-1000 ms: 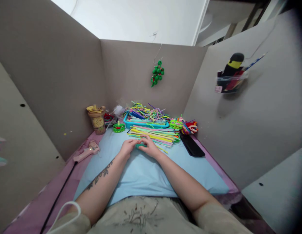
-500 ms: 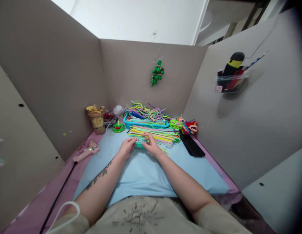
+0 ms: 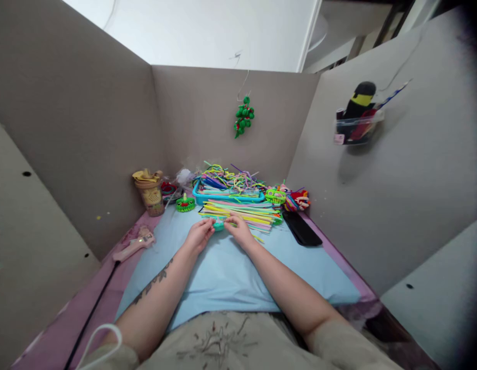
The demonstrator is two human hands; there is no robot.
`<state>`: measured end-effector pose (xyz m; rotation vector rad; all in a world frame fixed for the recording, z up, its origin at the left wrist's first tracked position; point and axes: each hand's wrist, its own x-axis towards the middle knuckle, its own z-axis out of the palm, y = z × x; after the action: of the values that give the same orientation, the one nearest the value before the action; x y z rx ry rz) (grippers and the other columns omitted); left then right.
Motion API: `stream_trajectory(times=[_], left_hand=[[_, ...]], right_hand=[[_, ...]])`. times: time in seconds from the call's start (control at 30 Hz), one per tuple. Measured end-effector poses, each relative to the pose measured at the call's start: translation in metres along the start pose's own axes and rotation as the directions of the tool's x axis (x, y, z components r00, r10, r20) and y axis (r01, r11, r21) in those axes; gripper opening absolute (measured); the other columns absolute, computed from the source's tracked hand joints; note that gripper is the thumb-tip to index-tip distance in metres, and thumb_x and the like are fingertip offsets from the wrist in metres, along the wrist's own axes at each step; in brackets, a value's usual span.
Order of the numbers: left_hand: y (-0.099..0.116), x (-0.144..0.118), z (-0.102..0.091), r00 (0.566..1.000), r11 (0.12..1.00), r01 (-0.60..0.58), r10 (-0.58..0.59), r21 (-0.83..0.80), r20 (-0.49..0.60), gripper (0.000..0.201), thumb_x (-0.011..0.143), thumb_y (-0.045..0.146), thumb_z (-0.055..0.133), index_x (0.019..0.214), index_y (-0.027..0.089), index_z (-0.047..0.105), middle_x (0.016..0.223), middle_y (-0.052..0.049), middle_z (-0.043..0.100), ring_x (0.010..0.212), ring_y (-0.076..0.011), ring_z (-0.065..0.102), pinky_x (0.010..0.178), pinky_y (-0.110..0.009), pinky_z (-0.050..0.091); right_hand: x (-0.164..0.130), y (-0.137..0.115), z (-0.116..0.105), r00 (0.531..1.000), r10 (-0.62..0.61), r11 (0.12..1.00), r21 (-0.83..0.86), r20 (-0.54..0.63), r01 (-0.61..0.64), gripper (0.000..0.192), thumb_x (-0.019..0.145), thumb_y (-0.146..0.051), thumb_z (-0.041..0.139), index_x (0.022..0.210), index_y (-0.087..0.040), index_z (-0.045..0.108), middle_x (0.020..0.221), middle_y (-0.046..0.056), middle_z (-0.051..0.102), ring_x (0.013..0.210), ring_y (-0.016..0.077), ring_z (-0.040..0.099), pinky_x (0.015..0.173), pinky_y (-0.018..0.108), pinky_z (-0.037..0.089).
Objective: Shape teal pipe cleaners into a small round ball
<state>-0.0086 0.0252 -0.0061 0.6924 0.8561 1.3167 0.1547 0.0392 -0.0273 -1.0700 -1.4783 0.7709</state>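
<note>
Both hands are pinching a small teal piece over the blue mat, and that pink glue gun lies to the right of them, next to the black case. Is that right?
Not quite. In the head view the pink glue gun lies to the left of the hands, on the pink table edge. The left hand and right hand do pinch the teal piece over the blue mat.

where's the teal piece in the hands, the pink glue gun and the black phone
teal piece (image 3: 219, 225): head view, its middle between both hands
pink glue gun (image 3: 132, 246): head view, its body
black phone (image 3: 301, 234): head view, middle of its face
</note>
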Motion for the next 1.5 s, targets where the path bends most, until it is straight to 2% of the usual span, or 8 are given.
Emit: stream_trajectory(times=[0.27,0.4,0.53,0.6,0.67,0.93,1.23,1.5], left_hand=[[0.003,-0.002,0.002,0.999,0.998,0.032,-0.032,-0.049,0.010,0.005,0.075,0.010,0.062,0.071,0.009,0.064,0.074,-0.003,0.061,0.052,-0.0022,0.050,0.053,-0.013,0.048],[0.001,-0.003,0.001,0.988,0.967,-0.119,0.138,0.223,-0.068,0.017,0.069,0.021,0.068,0.083,0.012,0.064,0.072,-0.002,0.059,0.055,-0.0065,0.051,0.052,-0.017,0.045],[-0.002,-0.004,0.000,0.853,0.618,-0.416,0.519,0.667,0.051,0.019,0.065,0.029,0.069,0.078,0.016,0.068,0.075,-0.002,0.058,0.058,-0.0091,0.048,0.057,-0.023,0.044],[-0.005,-0.004,0.000,0.793,0.452,-0.492,0.585,0.744,0.169,0.016,0.066,0.029,0.068,0.076,0.017,0.070,0.082,-0.004,0.058,0.065,-0.0112,0.051,0.062,-0.025,0.045],[-0.009,-0.002,0.000,0.778,0.398,-0.514,0.590,0.760,0.217,0.016,0.068,0.030,0.066,0.078,0.018,0.071,0.088,-0.006,0.058,0.073,-0.0139,0.054,0.063,-0.025,0.045],[-0.014,0.001,0.002,0.823,0.439,-0.448,0.543,0.779,0.167,0.012,0.070,0.027,0.062,0.069,0.015,0.067,0.110,-0.011,0.049,0.101,-0.0224,0.054,0.078,-0.032,0.049],[-0.012,-0.003,0.007,0.810,0.467,-0.475,0.564,0.746,0.163,0.010,0.070,0.024,0.060,0.065,0.016,0.064,0.106,-0.009,0.049,0.114,-0.0240,0.047,0.094,-0.036,0.041],[-0.010,0.002,0.003,0.866,0.644,-0.421,0.495,0.639,0.073,0.021,0.069,0.035,0.060,0.065,0.015,0.064,0.092,-0.007,0.058,0.090,-0.0195,0.055,0.081,-0.030,0.044]], right_hand=[[0.001,0.000,0.001,0.982,0.073,0.970,0.217,0.172,-0.110,0.024,0.065,-0.042,0.067,0.067,-0.019,0.061,0.074,0.002,0.062,0.078,0.0181,0.057,0.070,0.029,0.044],[0.001,-0.003,0.001,0.982,0.093,0.957,0.256,0.163,-0.134,0.026,0.066,-0.044,0.066,0.062,-0.019,0.057,0.063,-0.001,0.058,0.069,0.0156,0.055,0.067,0.028,0.044],[0.003,-0.003,-0.001,0.998,0.026,0.986,0.164,0.063,-0.036,0.023,0.064,-0.040,0.067,0.061,-0.019,0.058,0.074,0.002,0.061,0.086,0.0199,0.056,0.077,0.032,0.043],[0.002,-0.004,-0.002,0.999,-0.025,0.995,0.100,0.024,0.023,0.020,0.065,-0.038,0.067,0.062,-0.020,0.059,0.085,0.004,0.062,0.097,0.0219,0.054,0.085,0.034,0.040],[0.002,-0.005,-0.001,0.998,-0.056,0.997,0.057,0.009,0.055,0.018,0.065,-0.036,0.066,0.062,-0.020,0.059,0.092,0.004,0.062,0.104,0.0228,0.052,0.090,0.035,0.037],[0.000,-0.003,0.004,0.996,0.036,0.975,0.215,0.087,-0.054,0.023,0.062,-0.039,0.069,0.058,-0.019,0.057,0.080,0.003,0.061,0.097,0.0225,0.054,0.080,0.032,0.042],[-0.001,-0.008,0.007,0.980,0.141,0.918,0.352,0.137,-0.181,0.029,0.059,-0.039,0.071,0.052,-0.018,0.053,0.062,-0.001,0.056,0.067,0.0148,0.054,0.066,0.028,0.044],[-0.001,-0.014,-0.001,0.960,0.240,0.859,0.429,0.143,-0.278,0.032,0.051,-0.033,0.074,0.078,-0.020,0.063,0.103,0.004,0.061,0.076,0.0153,0.059,0.069,0.029,0.047]])
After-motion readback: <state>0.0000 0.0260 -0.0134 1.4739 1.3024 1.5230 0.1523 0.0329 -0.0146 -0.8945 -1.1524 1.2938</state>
